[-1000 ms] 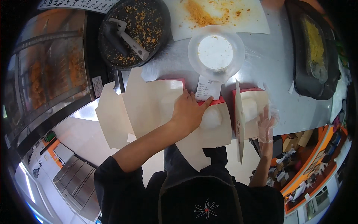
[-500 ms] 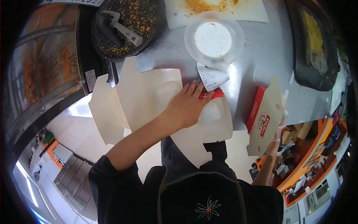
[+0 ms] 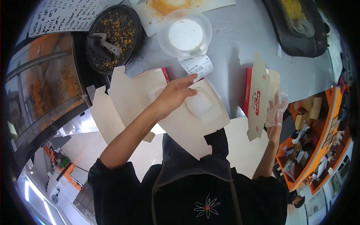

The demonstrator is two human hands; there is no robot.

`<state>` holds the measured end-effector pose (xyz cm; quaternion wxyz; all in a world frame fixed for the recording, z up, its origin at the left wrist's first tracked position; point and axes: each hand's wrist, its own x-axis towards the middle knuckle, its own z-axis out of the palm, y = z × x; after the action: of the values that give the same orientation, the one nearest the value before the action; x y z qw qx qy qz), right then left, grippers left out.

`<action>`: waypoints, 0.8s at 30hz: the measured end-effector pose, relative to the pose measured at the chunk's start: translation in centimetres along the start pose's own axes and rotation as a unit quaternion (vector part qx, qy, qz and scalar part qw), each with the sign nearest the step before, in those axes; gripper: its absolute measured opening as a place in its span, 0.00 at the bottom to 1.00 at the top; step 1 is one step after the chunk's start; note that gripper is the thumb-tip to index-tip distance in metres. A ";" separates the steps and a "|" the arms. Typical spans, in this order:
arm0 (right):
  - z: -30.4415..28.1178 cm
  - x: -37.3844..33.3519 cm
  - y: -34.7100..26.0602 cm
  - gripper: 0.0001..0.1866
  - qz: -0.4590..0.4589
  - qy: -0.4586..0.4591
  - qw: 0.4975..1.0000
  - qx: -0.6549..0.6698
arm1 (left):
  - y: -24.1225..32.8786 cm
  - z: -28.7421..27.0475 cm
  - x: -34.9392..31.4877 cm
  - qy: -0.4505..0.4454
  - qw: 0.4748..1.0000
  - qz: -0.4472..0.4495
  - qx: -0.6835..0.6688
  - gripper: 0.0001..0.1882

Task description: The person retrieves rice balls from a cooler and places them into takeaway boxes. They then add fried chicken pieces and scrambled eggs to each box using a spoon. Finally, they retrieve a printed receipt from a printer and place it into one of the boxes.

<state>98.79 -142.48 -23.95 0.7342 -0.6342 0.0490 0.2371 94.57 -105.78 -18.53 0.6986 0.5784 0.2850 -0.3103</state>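
My bare left hand (image 3: 174, 95) pinches the back edge of an open cardboard box (image 3: 206, 125), with the thumb on its inner side and the fingers behind. A round white patch of paper (image 3: 199, 104) lies inside that box. The index fingertip touches the lower end of a printed receipt (image 3: 198, 66). Another open box (image 3: 131, 92), with a red outer side, lies under my left forearm. My right hand (image 3: 276, 108), in a clear plastic glove, grips the side of a red and white box (image 3: 258, 101) standing with its lid upright; some fingers are hidden inside.
A translucent bowl (image 3: 208, 35) stands behind the receipt on the metal counter (image 3: 240, 37). A crumb-covered black pan (image 3: 129, 22) with a scoop (image 3: 110, 47) is at back left, beside a glass food case (image 3: 47, 88). A black tray (image 3: 279, 22) sits at back right.
My left hand has drawn back from over the two boxes to the one box's back edge. The receipt has turned. My right hand has moved up along the right box. The view has shifted.
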 end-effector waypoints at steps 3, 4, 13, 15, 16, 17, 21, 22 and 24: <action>0.6 -0.6 -0.8 0.41 0.053 0.055 0.997 -0.018 | -0.5 -0.2 -0.3 0.006 1.000 0.006 0.003 0.30; 0.3 -0.5 -0.3 0.41 0.018 0.054 0.998 -0.018 | -0.7 -0.3 -0.4 0.007 1.000 0.008 0.005 0.30; -0.4 -0.3 -3.3 0.32 -0.165 0.141 0.962 0.163 | -0.4 -0.3 -1.1 0.025 1.000 -0.007 0.008 0.30; 0.1 0.1 -4.5 0.30 -0.185 0.171 0.951 0.178 | -0.4 -0.3 -1.1 0.026 1.000 0.000 0.016 0.31; 0.8 0.5 -5.2 0.29 -0.181 0.192 0.948 0.179 | -0.5 -0.3 -1.0 0.027 0.999 0.003 0.020 0.32; 1.3 0.8 -5.8 0.28 -0.177 0.213 0.944 0.178 | -0.8 -0.4 -0.9 0.032 0.999 0.009 0.004 0.33; 1.5 1.6 -6.5 0.30 -0.143 0.268 0.930 0.208 | -2.0 -0.9 -0.1 0.048 0.998 0.022 -0.043 0.37; 1.3 1.8 -6.5 0.33 -0.138 0.261 0.930 0.218 | -2.1 -0.8 -0.1 0.050 0.997 0.022 -0.050 0.38; 1.1 1.8 -6.7 0.36 -0.129 0.183 0.938 0.264 | -1.5 -0.5 -0.6 0.061 0.997 0.016 -0.038 0.38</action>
<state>102.86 -141.49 -18.29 0.8776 -0.4514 0.1614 -0.0015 93.04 -105.43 -19.15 0.7065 0.5736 0.3292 -0.2520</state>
